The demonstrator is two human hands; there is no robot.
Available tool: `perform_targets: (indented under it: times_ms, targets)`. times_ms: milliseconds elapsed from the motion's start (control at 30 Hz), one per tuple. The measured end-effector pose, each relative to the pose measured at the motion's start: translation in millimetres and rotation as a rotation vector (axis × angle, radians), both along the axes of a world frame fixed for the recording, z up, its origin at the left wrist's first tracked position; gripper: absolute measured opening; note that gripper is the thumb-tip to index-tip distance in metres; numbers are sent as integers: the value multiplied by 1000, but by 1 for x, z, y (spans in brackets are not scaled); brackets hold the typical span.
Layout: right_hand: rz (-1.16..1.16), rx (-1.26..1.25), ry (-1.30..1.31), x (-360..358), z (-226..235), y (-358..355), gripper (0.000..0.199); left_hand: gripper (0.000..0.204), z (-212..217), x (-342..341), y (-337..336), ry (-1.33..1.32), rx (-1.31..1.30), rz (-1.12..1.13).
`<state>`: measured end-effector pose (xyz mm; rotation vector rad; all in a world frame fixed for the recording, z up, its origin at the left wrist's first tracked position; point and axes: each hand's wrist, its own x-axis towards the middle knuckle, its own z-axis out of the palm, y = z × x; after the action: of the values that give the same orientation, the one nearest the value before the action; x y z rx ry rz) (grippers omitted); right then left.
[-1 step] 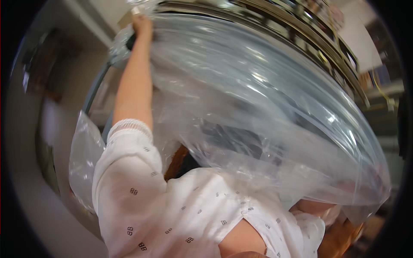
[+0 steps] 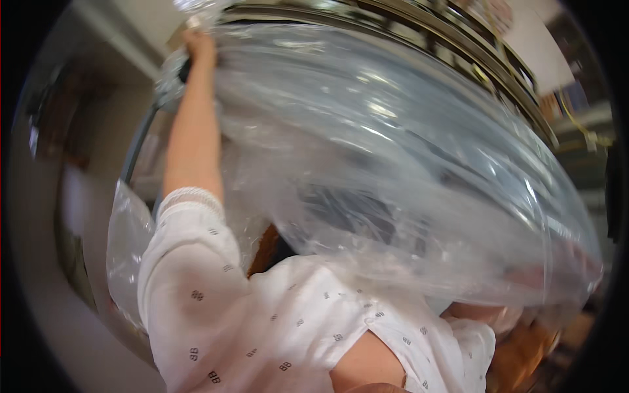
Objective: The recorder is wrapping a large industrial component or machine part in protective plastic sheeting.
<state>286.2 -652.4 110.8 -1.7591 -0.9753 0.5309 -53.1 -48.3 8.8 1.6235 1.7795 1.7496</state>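
Basically, left grip [image 2: 200, 47] clamps the clear plastic sheet [image 2: 367, 124], its long axis running diagonally down-right from there; right grip [image 2: 571, 259] blurred behind far end, can't tell state. Shirt [image 2: 262, 327] below: small dark lettering [image 2: 285, 367].

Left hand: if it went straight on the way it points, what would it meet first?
Probably the crumpled clear plastic just past the left hand; they may be touching, as depth is unclear.

Clear plastic film [image 2: 386, 137], glossy, wrinkled, spread wide
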Motion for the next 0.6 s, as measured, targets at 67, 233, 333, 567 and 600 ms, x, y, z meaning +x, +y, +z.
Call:
perform_targets:
  times_ms: [67, 233, 333, 567, 600]
  targets:
    - [59, -32, -73, -26, -18, -6, 24, 22, -14, -12, 18, -6, 19, -46]
    - [86, 30, -109, -46, -66, -23, 30, 18, -39, -51, 78, -248, -234, -347]
    - [-620, 130, -528, 43, -39, -110, 24, 16, -34, -64, 88, -294, -414, -490]
    - [-1113, -96, -910, 217, 178, -331, 26, 20, -34, 22, 16, -8, -29, -748]
    - [-1057, -281, -1114, 224, 190, -314, 24, 25, -33, 30, 11, -26, -61, -663]
